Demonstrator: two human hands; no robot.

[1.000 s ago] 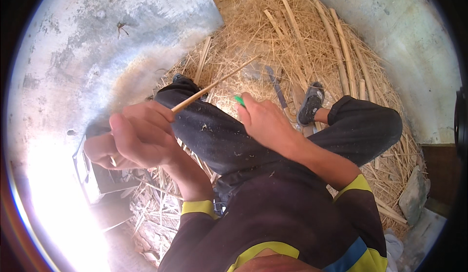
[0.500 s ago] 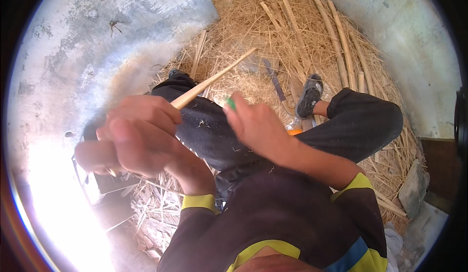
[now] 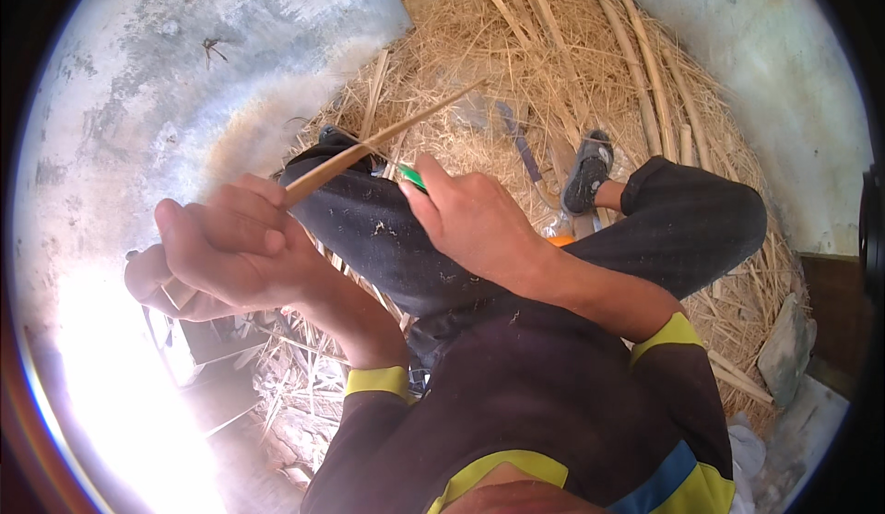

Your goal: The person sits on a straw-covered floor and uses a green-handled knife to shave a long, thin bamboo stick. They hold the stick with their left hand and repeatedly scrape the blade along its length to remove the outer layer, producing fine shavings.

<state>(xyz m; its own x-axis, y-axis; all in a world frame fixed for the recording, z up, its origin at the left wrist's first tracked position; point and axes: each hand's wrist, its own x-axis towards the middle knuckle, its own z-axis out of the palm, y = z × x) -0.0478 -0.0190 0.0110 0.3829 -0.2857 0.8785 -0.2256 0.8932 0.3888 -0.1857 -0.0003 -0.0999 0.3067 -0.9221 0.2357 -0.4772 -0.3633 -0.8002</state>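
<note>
My left hand [image 3: 235, 251] is closed around a pale, tapering wooden stick [image 3: 327, 171], whose narrow end points up and to the right. The stick's other end shows between the fingers at the far left. My right hand [image 3: 484, 228] grips a small tool with a green handle [image 3: 412, 177], apparently a knife. From this handle a thin, blade-like edge runs up to the left and meets the stick; its exact shape is hard to make out. Both hands are above my left leg [image 3: 396, 228], clad in dark trousers dotted with small shavings.
Straw and shavings [image 3: 442, 25] cover the ground ahead. Long wooden poles [image 3: 636, 71] lie at the far right. A long dark blade [image 3: 523, 145] rests near my shoe [image 3: 590, 173]. Grey walls [image 3: 221, 81] rise on both sides. A flat stone [image 3: 786, 353] stands at right.
My left hand has turned and sharpened from blur, with the stick now lower and tilted differently. My right hand has shifted slightly left and up, bringing the green-handled tool against the stick.
</note>
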